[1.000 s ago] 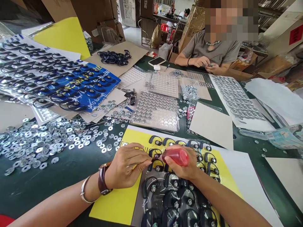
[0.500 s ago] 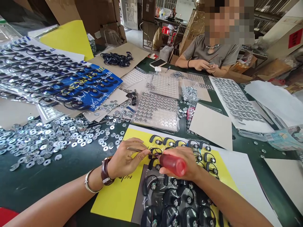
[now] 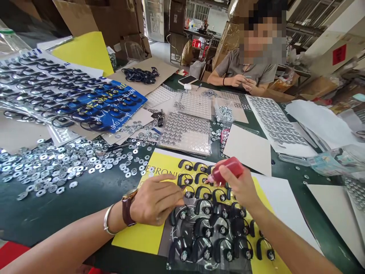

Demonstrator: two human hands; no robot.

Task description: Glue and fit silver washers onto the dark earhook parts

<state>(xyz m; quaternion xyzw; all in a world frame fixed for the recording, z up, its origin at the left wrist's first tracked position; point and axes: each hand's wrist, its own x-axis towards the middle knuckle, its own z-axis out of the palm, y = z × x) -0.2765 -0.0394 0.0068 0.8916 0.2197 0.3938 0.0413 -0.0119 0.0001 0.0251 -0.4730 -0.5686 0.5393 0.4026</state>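
Hands at lower centre of the frame, over a yellow sheet (image 3: pixel 137 238) carrying rows of black ear-hook pieces (image 3: pixel 216 224). Right hand (image 3: pixel 242 188) is closed around a small red bottle (image 3: pixel 228 170), nozzle tilted down and left toward the upper rows. Left hand (image 3: pixel 155 201), with wristwatch (image 3: pixel 127 207) and bangle, rests knuckles up with fingers curled at the sheet's left rows; whether it grips anything cannot be told. Loose metal washers (image 3: pixel 57 165) cover the green table (image 3: pixel 71 205) at left. A co-worker (image 3: pixel 242 72) sits at upper centre-right.
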